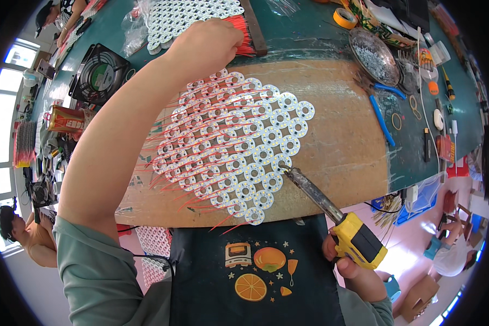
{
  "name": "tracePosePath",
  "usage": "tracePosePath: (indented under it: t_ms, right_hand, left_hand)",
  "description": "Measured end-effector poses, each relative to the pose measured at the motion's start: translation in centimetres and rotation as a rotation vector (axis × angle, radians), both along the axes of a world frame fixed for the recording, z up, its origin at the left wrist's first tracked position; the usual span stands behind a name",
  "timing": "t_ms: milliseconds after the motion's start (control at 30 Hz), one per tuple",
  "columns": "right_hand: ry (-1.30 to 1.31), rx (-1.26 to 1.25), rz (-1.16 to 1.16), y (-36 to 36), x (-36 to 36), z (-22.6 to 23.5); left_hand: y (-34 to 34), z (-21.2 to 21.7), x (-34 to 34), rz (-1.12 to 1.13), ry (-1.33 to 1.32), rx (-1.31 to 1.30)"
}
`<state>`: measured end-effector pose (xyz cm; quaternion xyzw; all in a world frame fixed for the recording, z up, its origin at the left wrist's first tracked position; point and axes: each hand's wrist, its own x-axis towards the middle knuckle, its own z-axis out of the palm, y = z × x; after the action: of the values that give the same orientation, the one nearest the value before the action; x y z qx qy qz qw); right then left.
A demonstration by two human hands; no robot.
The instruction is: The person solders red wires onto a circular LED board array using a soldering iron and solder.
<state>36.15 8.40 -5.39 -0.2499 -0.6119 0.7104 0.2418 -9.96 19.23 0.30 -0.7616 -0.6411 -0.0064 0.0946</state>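
My left hand [207, 45] reaches to the far side of the board, its fingers curled and pinched at a bundle of short red wires [245, 33]; the fingertips are partly hidden. My right hand [358, 271] grips a soldering iron with a yellow and black handle [363, 243]. The iron's tip points at the right edge of a panel of round white LED circuit boards [254, 173], joined in rows on a brown work board [342, 136]. Red wires run from many of the discs toward the left.
Behind lies another sheet of white LED discs [182, 22]. A black fan [99, 75] stands at left. On the right are blue-handled pliers [382, 119], a metal dish [374, 57] of small bits and orange tape [345, 18]. Other people work at the sides.
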Motion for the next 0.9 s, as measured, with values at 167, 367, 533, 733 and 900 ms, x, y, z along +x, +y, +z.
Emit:
tracePosePath:
  t_ms: [167, 367, 533, 733, 900]
  right_hand:
    - [0.004, -0.036, -0.024, 0.2, -0.2, 0.3]
    - [0.027, -0.045, -0.015, 0.0, -0.6, 0.2]
    - [0.051, -0.067, -0.032, -0.3, -0.5, -0.3]
    - [0.035, -0.063, -0.025, -0.3, -0.3, -0.3]
    - [0.040, -0.082, 0.004, -0.3, -0.2, -0.4]
  left_hand:
    - [-0.1, 1.3, 0.4, 0.082, -0.079, -0.022]
    - [-0.3, 2.2, -2.1, 0.062, -0.217, -0.011]
    - [-0.3, 4.0, -4.2, 0.138, -0.109, -0.107]
    - [0.1, 5.3, -4.7, 0.218, 0.472, -0.484]
    - [-0.8, 6.5, -2.6, 0.178, 0.494, -0.499]
